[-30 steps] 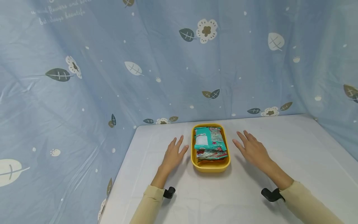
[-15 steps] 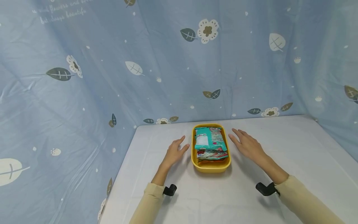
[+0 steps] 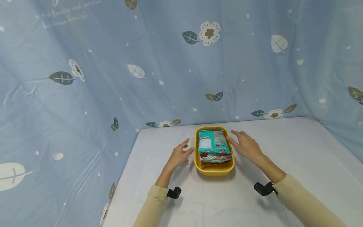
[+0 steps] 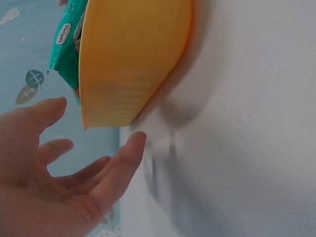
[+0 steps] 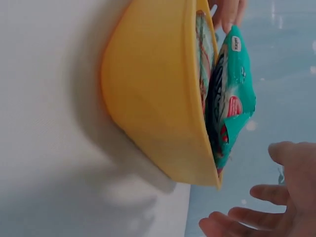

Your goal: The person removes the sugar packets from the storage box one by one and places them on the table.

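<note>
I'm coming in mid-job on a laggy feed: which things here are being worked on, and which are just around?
In hand:
- yellow tray
- teal snack packets stacked in it
- left hand, open beside the tray
- right hand, open at the tray's other side

Just around:
- white table
- blue leaf-print curtain

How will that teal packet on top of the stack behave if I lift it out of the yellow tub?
The teal packet looks like thin film, so probably floppy and light. Its glossy surface may be slippery. It lies loose atop other packets above the yellow tub's rim, so it should lift free easily.
</note>
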A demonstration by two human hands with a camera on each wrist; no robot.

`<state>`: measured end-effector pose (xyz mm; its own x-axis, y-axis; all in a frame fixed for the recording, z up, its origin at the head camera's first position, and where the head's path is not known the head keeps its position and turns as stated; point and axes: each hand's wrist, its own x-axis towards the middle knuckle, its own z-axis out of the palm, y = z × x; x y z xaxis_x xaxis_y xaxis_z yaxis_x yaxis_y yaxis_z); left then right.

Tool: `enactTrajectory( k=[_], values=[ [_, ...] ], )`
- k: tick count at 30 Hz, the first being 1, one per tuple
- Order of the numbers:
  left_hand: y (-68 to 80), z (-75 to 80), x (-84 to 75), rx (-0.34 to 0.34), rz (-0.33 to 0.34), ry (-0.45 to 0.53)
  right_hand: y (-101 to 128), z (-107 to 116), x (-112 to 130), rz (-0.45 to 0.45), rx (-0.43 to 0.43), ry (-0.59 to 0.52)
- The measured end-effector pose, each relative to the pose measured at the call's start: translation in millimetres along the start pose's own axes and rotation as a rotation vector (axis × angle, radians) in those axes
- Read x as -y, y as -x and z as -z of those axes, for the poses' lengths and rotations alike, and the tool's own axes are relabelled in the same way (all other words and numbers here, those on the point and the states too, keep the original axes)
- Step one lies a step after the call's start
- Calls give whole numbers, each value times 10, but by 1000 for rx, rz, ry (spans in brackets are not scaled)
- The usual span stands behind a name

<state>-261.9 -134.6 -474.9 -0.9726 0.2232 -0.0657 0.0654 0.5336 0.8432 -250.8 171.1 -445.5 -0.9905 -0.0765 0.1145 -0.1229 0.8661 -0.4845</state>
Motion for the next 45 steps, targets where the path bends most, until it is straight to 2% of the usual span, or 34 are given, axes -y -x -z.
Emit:
enactTrajectory(
  k=[8,19,25,38,45],
  values=[
    [-64,-25,10,34,8,56,-55,-2,97,23,-15,-46],
    [-78,-20,-68,71,8,64,-97,9,223,74,13,-68],
    [-105,-31,-108,88,20,46,-149,-43,245,103,41,-74],
    [-147,-77,-188,114,0,21,-221,-118,288,71,95,-56],
    [-194,-87,-193,123,1,2,-238,-124,315,84,108,-59]
  ],
)
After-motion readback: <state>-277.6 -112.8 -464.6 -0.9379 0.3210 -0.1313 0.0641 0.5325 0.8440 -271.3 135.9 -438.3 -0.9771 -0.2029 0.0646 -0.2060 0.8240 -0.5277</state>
